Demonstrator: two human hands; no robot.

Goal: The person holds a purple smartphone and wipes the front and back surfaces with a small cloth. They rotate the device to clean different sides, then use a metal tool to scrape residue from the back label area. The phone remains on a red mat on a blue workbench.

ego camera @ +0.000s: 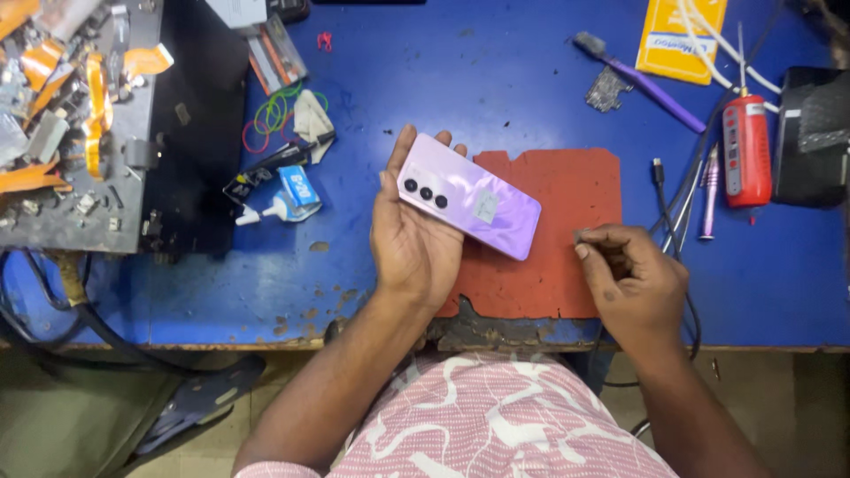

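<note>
My left hand (409,237) holds a lilac phone (469,196) by its camera end, back side up, with three dark lenses showing. The phone hangs tilted over a red rubber mat (567,265) on the blue table (496,80). My right hand (630,281) rests on the mat's right edge with fingers curled and thumb and forefinger pinched together. Something very small may be between those fingertips, but I cannot make it out.
A grey tray of scrap parts and orange flex strips (71,124) stands at the left. A small glue tube (282,205) and rubber bands (276,111) lie beside it. At the right lie a purple brush (642,84), a red tool (746,150), cables and a black box (813,137).
</note>
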